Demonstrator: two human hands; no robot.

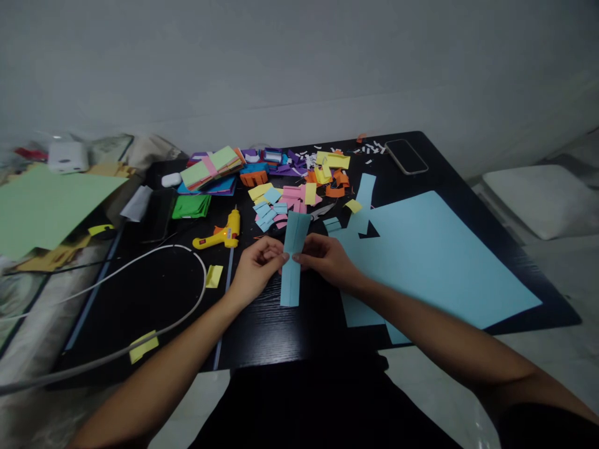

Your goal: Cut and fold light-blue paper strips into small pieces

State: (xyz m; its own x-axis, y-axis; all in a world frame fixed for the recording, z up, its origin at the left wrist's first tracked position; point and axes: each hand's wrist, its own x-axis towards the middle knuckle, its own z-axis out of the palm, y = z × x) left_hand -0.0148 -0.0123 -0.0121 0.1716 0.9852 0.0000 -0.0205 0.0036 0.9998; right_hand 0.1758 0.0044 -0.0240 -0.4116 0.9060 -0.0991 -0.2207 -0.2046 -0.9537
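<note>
A light blue paper strip [291, 284] with a lengthwise crease is held upright above the black table, bent slightly at its middle. My left hand [259, 265] pinches its left edge between thumb and fingers. On the right edge, my right hand [325, 257] pinches it at the same height, the thumbs nearly meeting. Behind the strip lie small folded blue pieces [266, 215], pink pieces [294, 196] and scissors [322, 211], partly covered. Large light blue sheets [440, 262] lie right of my hands, partly under my right forearm.
A yellow glue gun [227, 234] lies left of my hands, near green folded paper [191, 206] and a looping white cable [203, 268]. Stacked coloured paper [213, 168] and orange scraps [337, 184] lie further back. A phone [406, 156] rests at the back right of the table [262, 337].
</note>
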